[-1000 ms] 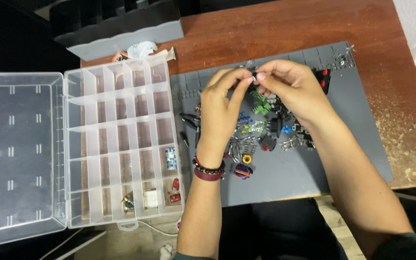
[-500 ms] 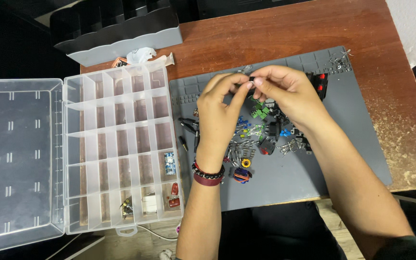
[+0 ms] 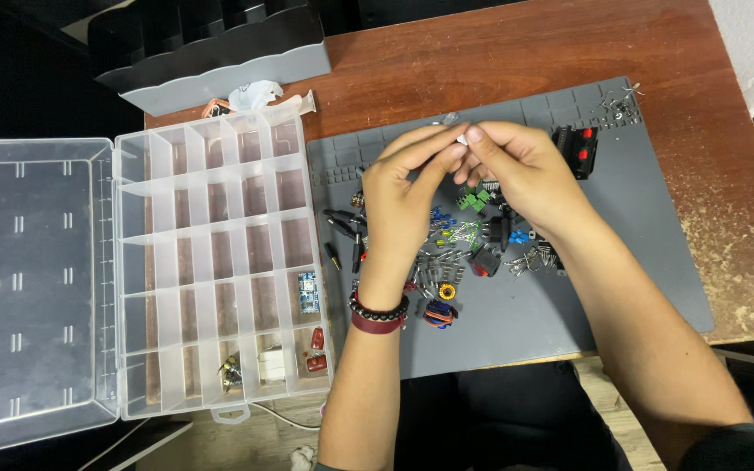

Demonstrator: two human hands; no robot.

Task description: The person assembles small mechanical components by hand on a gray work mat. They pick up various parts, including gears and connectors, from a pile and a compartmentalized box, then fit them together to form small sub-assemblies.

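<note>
Pinch grip of left hand (image 3: 403, 196) and right hand (image 3: 525, 170) closed on small white component (image 3: 462, 137), held above grey mat (image 3: 569, 305) and scattered parts (image 3: 455, 253); compartment box (image 3: 220, 262) left on bench (image 3: 482, 52).

Plastic, rubbery matting and worn wood

A clear glossy plastic box (image 3: 220, 262), a matt grey mat (image 3: 534, 323) and a scuffed reddish wooden table (image 3: 482, 52) are seen; small metal-legged parts (image 3: 447, 262) are scattered.
</note>
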